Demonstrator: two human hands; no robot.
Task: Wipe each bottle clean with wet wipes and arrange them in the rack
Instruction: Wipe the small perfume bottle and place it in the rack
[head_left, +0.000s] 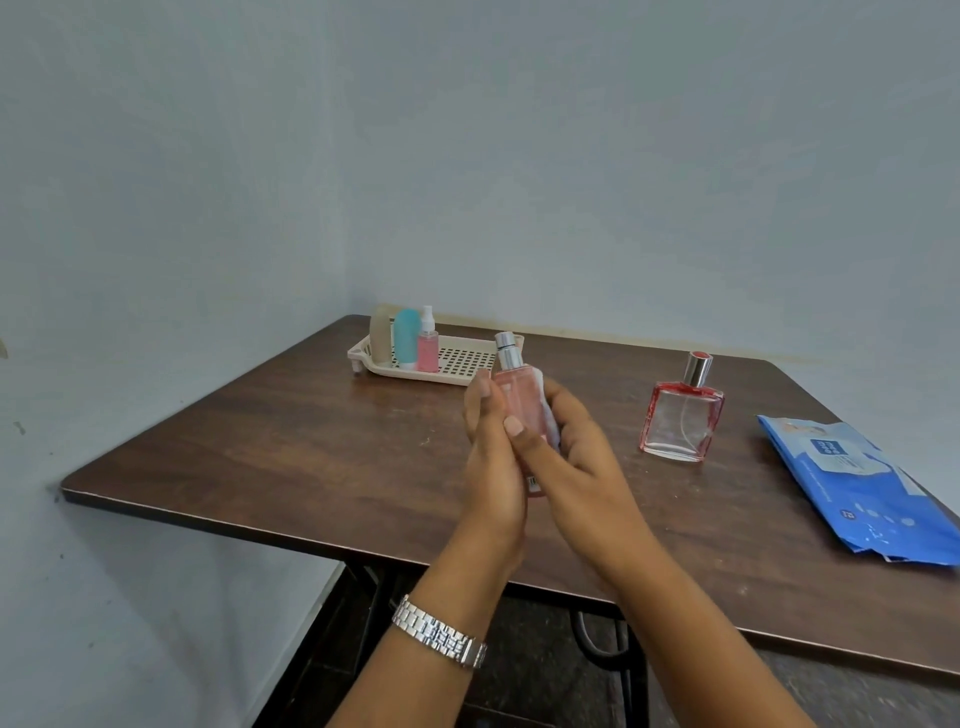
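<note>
The left hand grips a pink bottle, slim glass with a silver cap, above the wooden table. The right hand clasps a white wipe against it. The beige perforated rack holds a beige tube, a teal tube and a pink sprayer. A square bottle stands near the blue pack.

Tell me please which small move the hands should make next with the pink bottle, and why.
Probably draw the white wipe along the pink bottle: the left hand grips it above the table, the right hand presses the wipe to its side. The rack has free room afterwards.
</note>
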